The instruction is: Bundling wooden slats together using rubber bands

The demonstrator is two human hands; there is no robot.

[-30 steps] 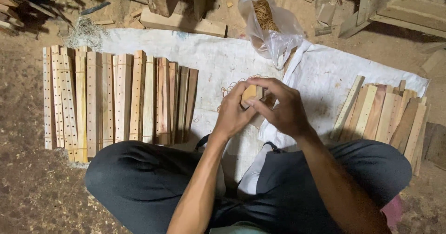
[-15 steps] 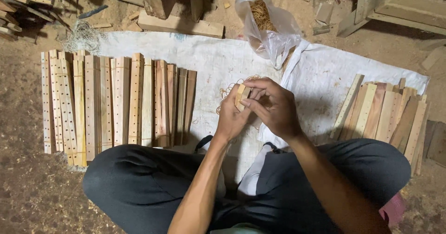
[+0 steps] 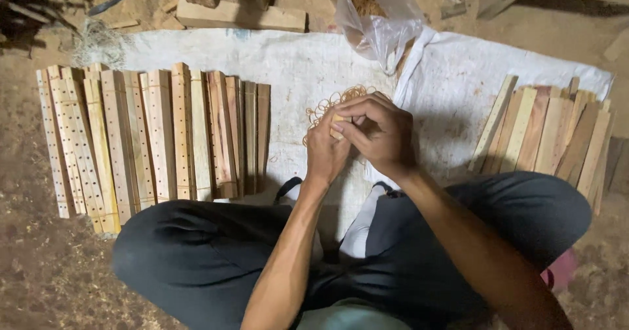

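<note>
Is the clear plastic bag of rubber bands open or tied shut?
Cannot tell: the clear plastic bag runs past the top edge, hiding its mouth.

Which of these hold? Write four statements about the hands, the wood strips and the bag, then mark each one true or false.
1. Both hands, left hand and right hand, meet around a small wooden piece. True.
2. The drilled wood strips lie to the person's right. False: they lie to the left; plain strips lie to the right.
3. Loose rubber bands lie on the white cloth just beyond the hands. True.
4. The clear plastic bag rests on the person's lap. False: it lies beyond the hands, at the cloth's far edge.
</note>
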